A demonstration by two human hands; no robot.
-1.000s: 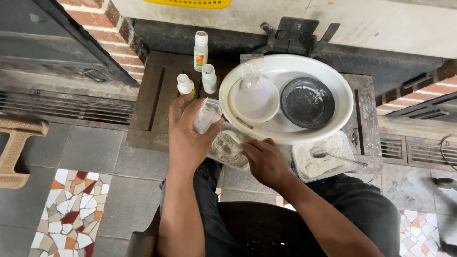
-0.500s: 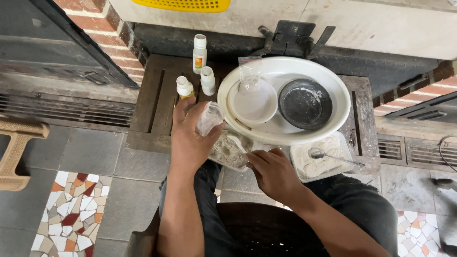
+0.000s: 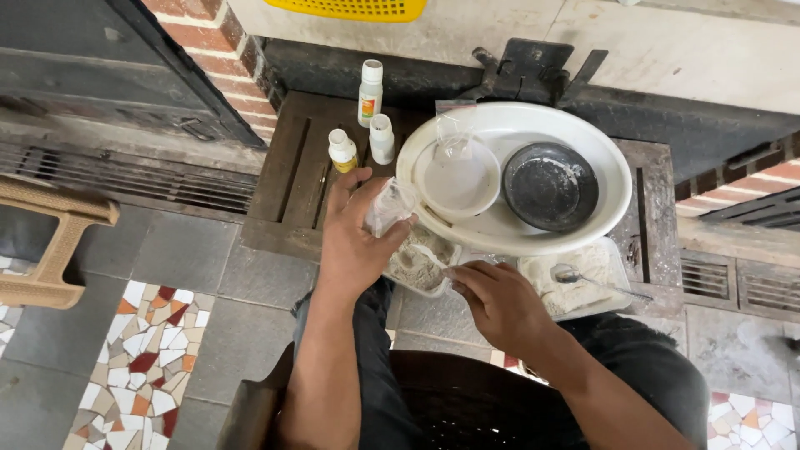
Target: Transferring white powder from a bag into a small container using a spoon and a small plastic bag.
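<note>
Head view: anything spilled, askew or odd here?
Mostly tidy. The large white basin sits askew, its near rim overlapping two powder trays rather than resting flat. The left hand holds a small clear bag over the left tray; the right hand works beside it. No spill visible.

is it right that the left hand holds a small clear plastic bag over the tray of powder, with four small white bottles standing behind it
Not quite. The head view shows three small white bottles, not four. The rest holds: the left hand holds a small clear plastic bag over the tray of powder.
</note>
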